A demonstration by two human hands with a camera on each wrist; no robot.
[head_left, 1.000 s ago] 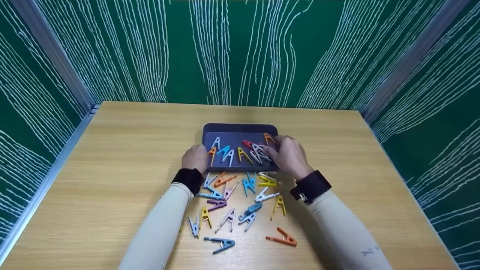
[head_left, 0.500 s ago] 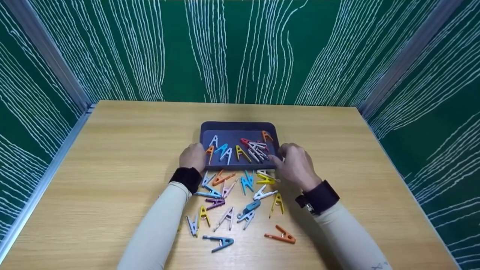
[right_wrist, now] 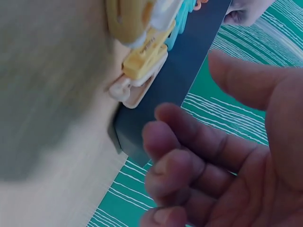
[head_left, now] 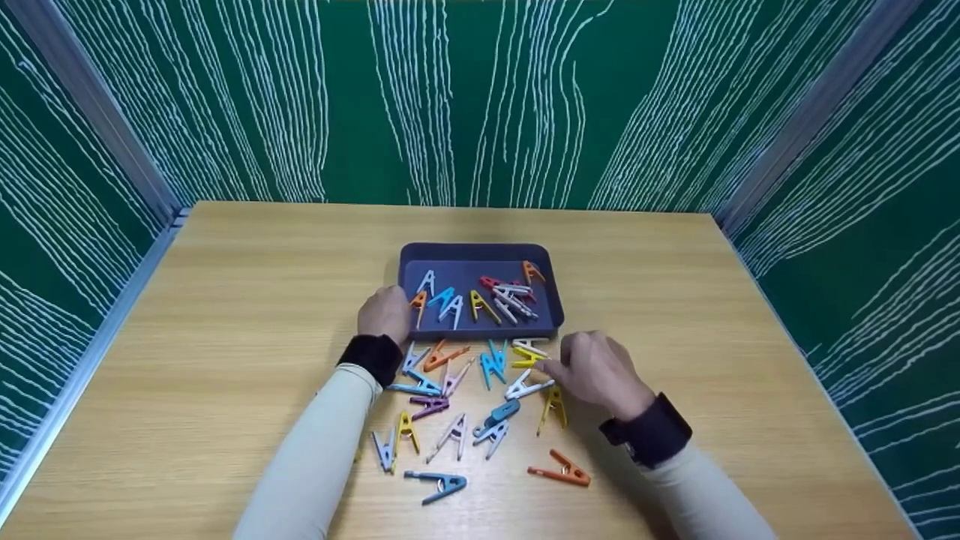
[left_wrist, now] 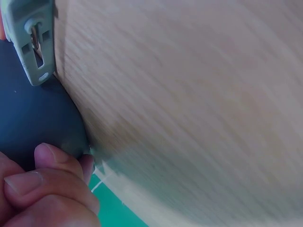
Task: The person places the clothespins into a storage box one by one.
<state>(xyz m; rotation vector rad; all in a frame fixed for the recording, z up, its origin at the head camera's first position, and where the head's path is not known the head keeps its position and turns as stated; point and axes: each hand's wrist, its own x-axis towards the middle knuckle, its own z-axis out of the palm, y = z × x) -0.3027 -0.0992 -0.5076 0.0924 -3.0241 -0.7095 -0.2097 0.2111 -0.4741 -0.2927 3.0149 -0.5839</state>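
Observation:
A dark shallow tray [head_left: 480, 252] lies on the table with several coloured clothespins inside. My left hand [head_left: 385, 313] grips its left side near the front corner; in the left wrist view the curled fingers [left_wrist: 57, 172] are at the tray's dark wall. My right hand [head_left: 600, 373] is in front of the tray's right corner, beside a yellow clothespin [head_left: 527, 358] and a white clothespin [head_left: 526, 385]. In the right wrist view its thumb stands apart from loosely bent fingers, with nothing between them. Another yellow clothespin [head_left: 553, 409] lies below that hand.
Several more clothespins are scattered in front of the tray, among them an orange clothespin [head_left: 562, 471], a blue clothespin [head_left: 439, 484] and a purple clothespin [head_left: 429, 406]. Green walls [head_left: 352, 105] with white streaks enclose the wooden table [head_left: 247, 300] at the back and sides.
My right hand has left the tray's right side and moved toward me, over the loose clothespins. A white clothespin near it in the tray has settled onto the others. My left hand stays on the tray.

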